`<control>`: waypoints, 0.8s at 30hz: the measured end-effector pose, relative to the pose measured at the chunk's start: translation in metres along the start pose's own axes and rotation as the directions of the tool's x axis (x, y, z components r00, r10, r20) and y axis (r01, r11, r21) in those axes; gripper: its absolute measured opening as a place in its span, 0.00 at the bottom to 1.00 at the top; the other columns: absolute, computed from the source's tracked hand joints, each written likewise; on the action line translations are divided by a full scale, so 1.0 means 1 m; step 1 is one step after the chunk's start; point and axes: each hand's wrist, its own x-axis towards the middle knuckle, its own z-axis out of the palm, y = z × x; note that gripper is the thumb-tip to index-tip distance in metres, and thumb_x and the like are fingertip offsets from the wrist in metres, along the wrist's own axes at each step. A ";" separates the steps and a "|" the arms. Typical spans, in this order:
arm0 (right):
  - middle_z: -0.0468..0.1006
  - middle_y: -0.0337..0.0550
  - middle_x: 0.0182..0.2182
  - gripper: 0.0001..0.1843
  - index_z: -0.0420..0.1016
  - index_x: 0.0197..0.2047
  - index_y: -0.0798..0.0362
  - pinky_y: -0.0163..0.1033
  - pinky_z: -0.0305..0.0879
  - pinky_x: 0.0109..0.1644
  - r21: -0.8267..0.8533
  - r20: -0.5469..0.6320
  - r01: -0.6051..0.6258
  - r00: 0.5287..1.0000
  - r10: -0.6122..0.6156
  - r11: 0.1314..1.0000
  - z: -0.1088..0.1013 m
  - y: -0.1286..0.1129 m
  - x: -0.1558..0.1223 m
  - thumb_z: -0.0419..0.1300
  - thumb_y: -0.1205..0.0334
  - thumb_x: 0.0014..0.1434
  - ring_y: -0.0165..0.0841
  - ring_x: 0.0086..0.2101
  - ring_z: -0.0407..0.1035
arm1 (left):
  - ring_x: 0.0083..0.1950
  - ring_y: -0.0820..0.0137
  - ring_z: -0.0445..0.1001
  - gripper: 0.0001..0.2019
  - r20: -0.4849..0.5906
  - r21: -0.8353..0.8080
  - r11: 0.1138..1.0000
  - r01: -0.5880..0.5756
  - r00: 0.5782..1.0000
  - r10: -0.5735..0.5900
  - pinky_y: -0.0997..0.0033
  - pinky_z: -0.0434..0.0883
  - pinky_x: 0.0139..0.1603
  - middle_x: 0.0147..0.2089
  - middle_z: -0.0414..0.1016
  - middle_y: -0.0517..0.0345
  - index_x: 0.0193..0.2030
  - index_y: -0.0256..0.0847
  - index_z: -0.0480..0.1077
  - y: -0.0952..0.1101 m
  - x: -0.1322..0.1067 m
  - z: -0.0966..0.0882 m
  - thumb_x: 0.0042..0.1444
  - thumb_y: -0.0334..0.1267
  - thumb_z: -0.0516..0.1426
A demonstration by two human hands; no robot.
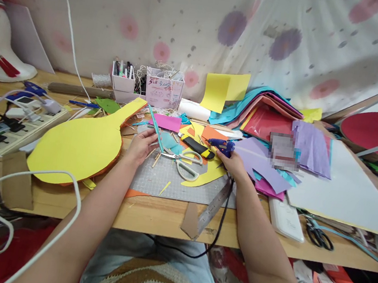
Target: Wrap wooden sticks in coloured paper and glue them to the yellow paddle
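Observation:
Between the fingers of my left hand is a thin teal paper strip, tilted up and to the left. My right hand is closed around a blue glue gun, its nozzle toward the left and its black cord hanging down past the table edge. Between the hands lie white-handled scissors and a yellow and black utility knife. They rest among paper scraps on a grey cutting mat. A steel ruler lies below my right hand.
A large yellow paper shape lies left of my left arm. Further left stands a power strip with several plugs. Colored paper sheets and a white board are at the right, near black scissors. A white cable loops at front left.

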 end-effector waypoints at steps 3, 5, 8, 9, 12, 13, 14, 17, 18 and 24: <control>0.77 0.50 0.32 0.26 0.73 0.39 0.57 0.38 0.61 0.35 -0.153 0.054 0.055 0.997 -0.047 0.987 -0.008 -0.001 -0.003 0.54 0.42 0.49 0.39 0.34 0.70 | 0.29 0.77 0.72 0.11 0.019 -0.007 1.000 -0.013 1.000 0.013 0.76 0.70 0.31 0.29 0.74 0.61 0.33 0.36 0.70 -0.002 0.000 0.000 0.39 0.27 0.62; 0.76 0.50 0.33 0.24 0.73 0.38 0.57 0.38 0.61 0.36 -0.271 0.068 0.102 0.994 -0.086 0.957 -0.014 -0.003 -0.006 0.54 0.44 0.49 0.39 0.35 0.70 | 0.29 0.77 0.72 0.10 0.020 -0.014 1.000 -0.027 0.999 0.027 0.76 0.70 0.31 0.29 0.73 0.62 0.33 0.36 0.69 -0.004 0.000 0.000 0.40 0.27 0.61; 0.75 0.53 0.36 0.24 0.72 0.36 0.57 0.39 0.60 0.38 -0.453 0.054 0.127 0.992 -0.115 0.882 -0.027 -0.005 -0.013 0.56 0.44 0.47 0.41 0.38 0.68 | 0.29 0.78 0.72 0.10 0.025 -0.028 0.999 -0.044 0.999 0.044 0.76 0.70 0.32 0.30 0.73 0.62 0.32 0.36 0.69 -0.005 0.000 0.000 0.40 0.27 0.61; 0.75 0.54 0.36 0.24 0.72 0.35 0.57 0.39 0.60 0.37 -0.512 0.051 0.116 0.993 -0.104 0.851 -0.032 -0.007 -0.017 0.57 0.44 0.46 0.42 0.38 0.68 | 0.29 0.78 0.72 0.10 0.029 -0.028 0.999 -0.041 0.999 0.042 0.75 0.71 0.33 0.30 0.73 0.62 0.32 0.36 0.68 -0.005 -0.001 0.000 0.40 0.27 0.61; 0.75 0.52 0.30 0.24 0.71 0.26 0.55 0.40 0.59 0.33 -0.632 0.106 0.049 0.994 0.024 0.773 -0.049 -0.015 -0.029 0.57 0.40 0.44 0.41 0.33 0.68 | 0.30 0.77 0.72 0.10 0.034 -0.016 1.000 -0.022 0.999 0.022 0.75 0.71 0.33 0.30 0.73 0.61 0.32 0.35 0.68 -0.006 -0.002 0.002 0.41 0.27 0.61; 0.75 0.50 0.27 0.24 0.70 0.23 0.54 0.40 0.58 0.30 -0.643 0.159 0.051 0.985 0.069 0.764 -0.054 -0.020 -0.034 0.55 0.38 0.45 0.39 0.29 0.68 | 0.30 0.77 0.72 0.10 0.034 -0.011 1.000 -0.017 0.999 0.018 0.75 0.71 0.33 0.30 0.73 0.61 0.32 0.35 0.68 -0.007 -0.002 0.002 0.41 0.27 0.61; 0.74 0.48 0.24 0.25 0.69 0.21 0.53 0.39 0.56 0.28 -0.633 0.226 0.081 0.971 0.083 0.770 -0.057 -0.026 -0.037 0.54 0.38 0.46 0.37 0.26 0.67 | 0.30 0.77 0.72 0.09 0.035 -0.007 1.000 -0.017 0.999 0.017 0.75 0.71 0.33 0.30 0.73 0.60 0.32 0.35 0.68 -0.008 -0.002 0.003 0.41 0.27 0.61; 0.71 0.43 0.19 0.26 0.68 0.20 0.52 0.36 0.52 0.24 -0.431 0.427 0.299 0.899 -0.099 0.852 -0.049 -0.050 -0.045 0.52 0.37 0.48 0.31 0.21 0.63 | 0.31 0.77 0.72 0.09 0.052 -0.004 1.000 -0.025 0.998 0.025 0.74 0.71 0.34 0.32 0.74 0.59 0.32 0.35 0.68 -0.011 -0.003 0.004 0.42 0.27 0.61; 0.72 0.41 0.20 0.25 0.69 0.21 0.52 0.34 0.52 0.24 -0.317 0.449 0.366 0.871 -0.201 0.875 -0.040 -0.059 -0.046 0.51 0.37 0.49 0.30 0.22 0.63 | 0.31 0.77 0.72 0.09 0.062 -0.001 1.000 -0.026 0.998 0.026 0.74 0.71 0.34 0.33 0.74 0.59 0.32 0.35 0.68 -0.012 -0.003 0.004 0.42 0.27 0.61; 0.76 0.41 0.32 0.19 0.71 0.40 0.53 0.33 0.60 0.33 0.195 0.382 0.388 0.816 -0.434 0.901 0.034 -0.106 -0.038 0.61 0.50 0.46 0.29 0.31 0.68 | 0.32 0.76 0.73 0.12 0.120 0.013 0.999 -0.038 0.992 0.037 0.72 0.71 0.36 0.33 0.74 0.58 0.32 0.35 0.68 -0.017 -0.002 0.004 0.39 0.32 0.63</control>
